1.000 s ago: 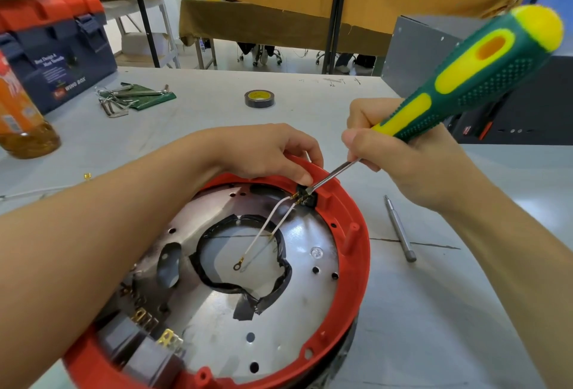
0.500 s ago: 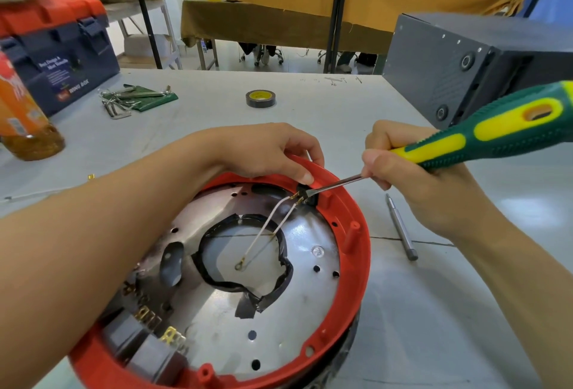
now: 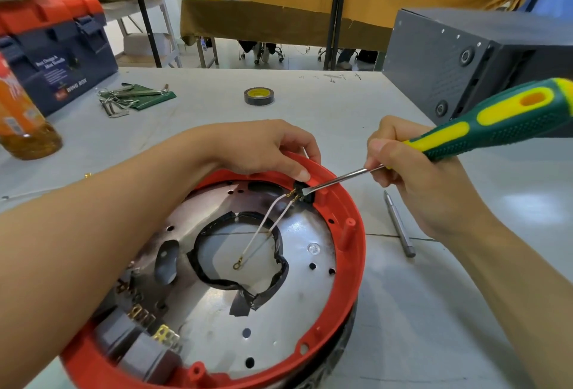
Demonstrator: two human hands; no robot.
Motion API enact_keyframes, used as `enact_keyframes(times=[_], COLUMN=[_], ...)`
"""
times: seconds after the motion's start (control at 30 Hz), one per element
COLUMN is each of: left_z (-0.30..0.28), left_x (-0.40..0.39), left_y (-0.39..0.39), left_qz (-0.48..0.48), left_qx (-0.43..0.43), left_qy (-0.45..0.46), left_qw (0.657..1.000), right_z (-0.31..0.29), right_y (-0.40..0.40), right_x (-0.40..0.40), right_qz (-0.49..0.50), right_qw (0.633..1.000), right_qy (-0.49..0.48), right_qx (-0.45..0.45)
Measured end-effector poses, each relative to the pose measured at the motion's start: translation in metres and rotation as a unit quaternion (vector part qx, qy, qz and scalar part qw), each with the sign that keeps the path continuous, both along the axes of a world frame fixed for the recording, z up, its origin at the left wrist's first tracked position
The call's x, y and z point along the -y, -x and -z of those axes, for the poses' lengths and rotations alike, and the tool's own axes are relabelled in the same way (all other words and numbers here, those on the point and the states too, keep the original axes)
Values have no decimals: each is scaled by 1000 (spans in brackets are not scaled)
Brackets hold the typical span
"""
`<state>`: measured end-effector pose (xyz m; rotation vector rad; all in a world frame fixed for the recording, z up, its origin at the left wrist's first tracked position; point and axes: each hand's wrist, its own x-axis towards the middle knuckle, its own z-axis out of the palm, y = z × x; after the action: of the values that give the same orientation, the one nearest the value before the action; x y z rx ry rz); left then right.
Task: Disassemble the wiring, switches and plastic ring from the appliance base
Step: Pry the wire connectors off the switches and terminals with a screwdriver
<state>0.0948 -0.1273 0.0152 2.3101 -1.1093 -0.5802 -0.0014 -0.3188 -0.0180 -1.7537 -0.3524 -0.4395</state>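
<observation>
Appliance base [image 3: 348,264] sits on the desk [image 3: 310,109]. Left hand [image 3: 263,148] grips its red ring; right hand [image 3: 412,171] grips a screwdriver [image 3: 483,128] prying the ring's switch [image 3: 302,191]. Slipping could snap wires [image 3: 263,233].

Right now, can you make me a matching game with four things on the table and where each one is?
Things:
1. tape roll
2. toolbox
3. screwdriver
4. loose bit

Places:
A. gripped in the right hand
B. lying on the table right of the red ring
C. far left corner
D. far middle of the table, alone

Pairs: 1-D, 2-C, 3-A, 4-B
</observation>
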Motion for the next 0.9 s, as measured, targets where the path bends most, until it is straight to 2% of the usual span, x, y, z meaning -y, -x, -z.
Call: enact_keyframes(times=[0.2,0.9], left_z=[0,0], left_x=[-1,0], left_y=[1,0], left_qz=[-1,-8], left_qx=[1,-10], left_qy=[2,10], left_qw=[1000,1000], right_z=[-10,-15], right_y=[11,14], right_x=[-5,-4], right_qz=[24,18], right_qw=[996,991], right_qy=[82,127], right_qx=[33,46])
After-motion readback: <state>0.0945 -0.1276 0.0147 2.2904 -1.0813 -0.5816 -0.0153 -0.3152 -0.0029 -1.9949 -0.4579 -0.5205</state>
